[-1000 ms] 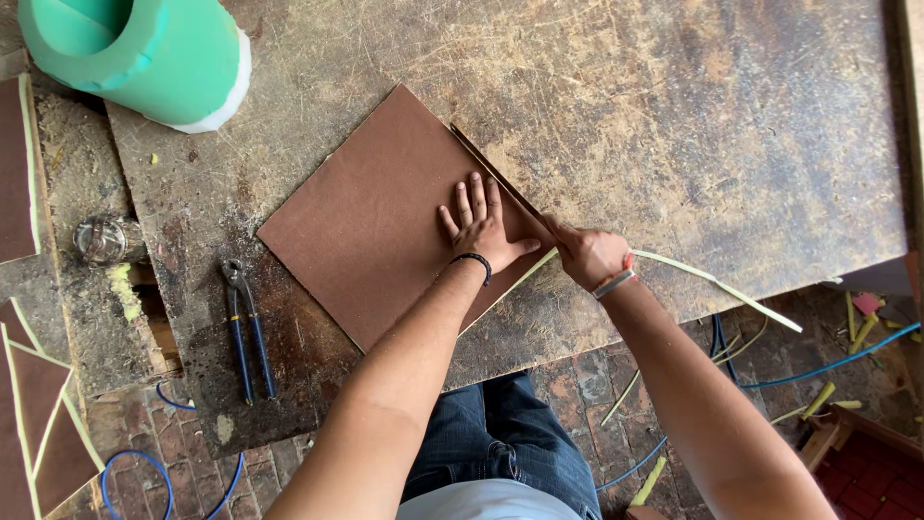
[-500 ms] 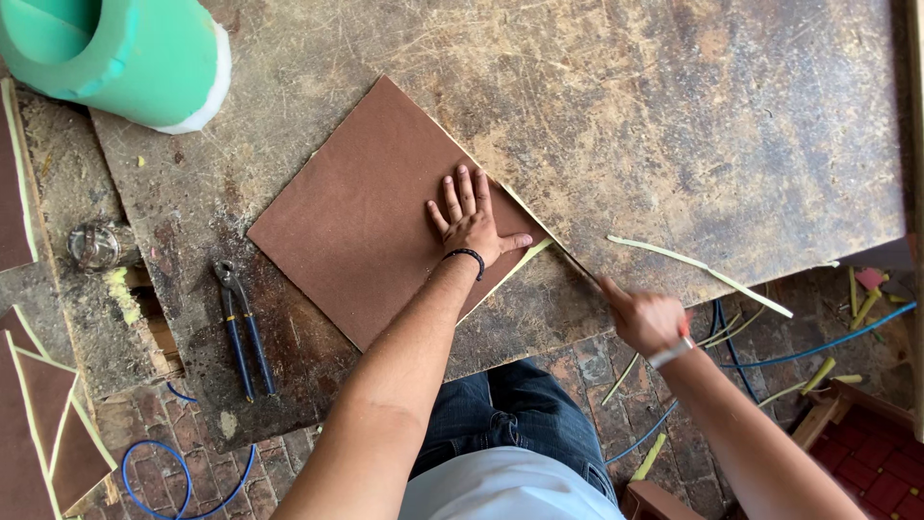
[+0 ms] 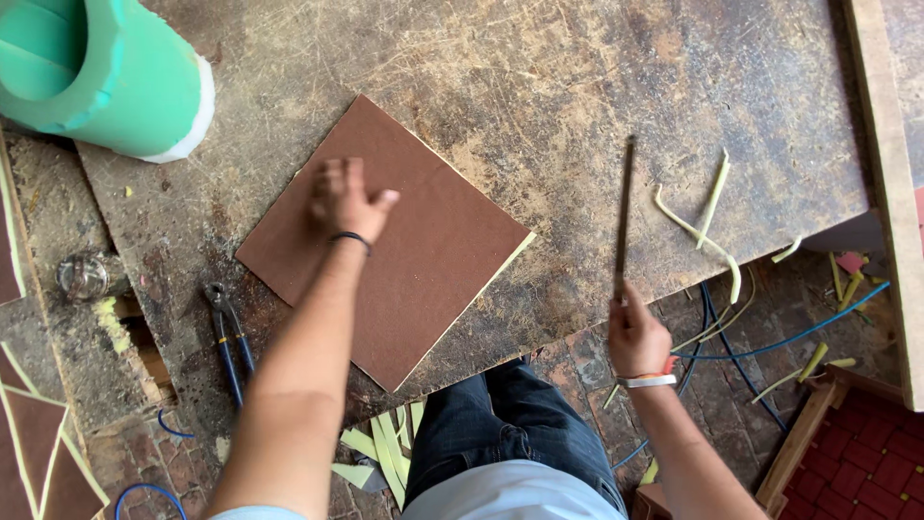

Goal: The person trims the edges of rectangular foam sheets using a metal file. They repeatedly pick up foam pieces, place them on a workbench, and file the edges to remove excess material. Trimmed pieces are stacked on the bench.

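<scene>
A brown square sheet (image 3: 423, 250) with a pale yellow edge lies flat on the worn wooden workbench (image 3: 539, 87). My left hand (image 3: 342, 200), blurred, hovers over the sheet's upper left part with fingers spread and a dark band on the wrist. My right hand (image 3: 635, 332) is off the bench's near edge, gripping a long thin dark blade (image 3: 624, 217) that points up and away over the bench. Thin pale yellow strips (image 3: 707, 217) lie on the bench to the right of the blade.
A green foam roll (image 3: 106, 72) stands at the bench's top left. Blue-handled pliers (image 3: 229, 337) lie left of the sheet, a small glass jar (image 3: 82, 274) beyond them. Yellow offcuts (image 3: 385, 448) and blue cables (image 3: 789, 332) litter the brick floor. A wooden board (image 3: 881, 173) borders the right.
My right hand has pulled the blade back off the sheet's edge and swung it upright to the right. My left hand has lifted and slid left across the sheet. A cut strip lies free.
</scene>
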Available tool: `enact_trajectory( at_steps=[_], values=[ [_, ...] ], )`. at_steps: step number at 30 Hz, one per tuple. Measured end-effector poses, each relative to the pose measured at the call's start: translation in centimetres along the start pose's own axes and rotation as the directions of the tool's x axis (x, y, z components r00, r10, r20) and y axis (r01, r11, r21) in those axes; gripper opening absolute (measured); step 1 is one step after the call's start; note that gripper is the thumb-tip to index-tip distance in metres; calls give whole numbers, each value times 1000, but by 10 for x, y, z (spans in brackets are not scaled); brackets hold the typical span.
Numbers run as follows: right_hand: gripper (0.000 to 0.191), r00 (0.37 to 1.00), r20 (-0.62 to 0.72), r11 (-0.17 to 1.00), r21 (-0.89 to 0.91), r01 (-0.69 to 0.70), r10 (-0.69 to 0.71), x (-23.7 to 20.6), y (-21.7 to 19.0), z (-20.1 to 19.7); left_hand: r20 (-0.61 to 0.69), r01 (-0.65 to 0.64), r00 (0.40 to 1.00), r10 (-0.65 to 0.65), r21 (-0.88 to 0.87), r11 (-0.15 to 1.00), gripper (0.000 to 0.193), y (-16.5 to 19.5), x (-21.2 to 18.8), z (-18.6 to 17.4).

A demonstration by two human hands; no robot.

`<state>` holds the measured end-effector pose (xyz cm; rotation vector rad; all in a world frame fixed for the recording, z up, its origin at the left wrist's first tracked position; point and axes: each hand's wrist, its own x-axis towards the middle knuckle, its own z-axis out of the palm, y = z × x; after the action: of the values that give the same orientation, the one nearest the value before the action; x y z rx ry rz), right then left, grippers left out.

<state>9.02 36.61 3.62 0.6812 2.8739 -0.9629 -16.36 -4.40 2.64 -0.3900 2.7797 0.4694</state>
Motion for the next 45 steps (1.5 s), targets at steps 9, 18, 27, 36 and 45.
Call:
enact_trajectory(
  at_steps=[9,18,27,36,45],
  values=[
    [39,985,-32,978,114,174,-172,-19,-58,17,86,97,991,-98,25,995,94,-77,27,-51],
    [40,967,75,967,93,237,-244,-4,-96,37,-381,424,726,-572,-408,809,80,-142,-122,-14],
    [40,907,117,894,-157,420,-406,50,-164,116,48,-546,838,544,75,834,68,16,-15,44],
    [44,872,125,840,-231,490,-474,91,-175,151,-27,-502,857,515,180,846,65,45,28,72],
    [41,849,215,762,-376,527,-482,108,-173,172,53,-456,886,460,268,849,67,47,35,77]
  ],
)
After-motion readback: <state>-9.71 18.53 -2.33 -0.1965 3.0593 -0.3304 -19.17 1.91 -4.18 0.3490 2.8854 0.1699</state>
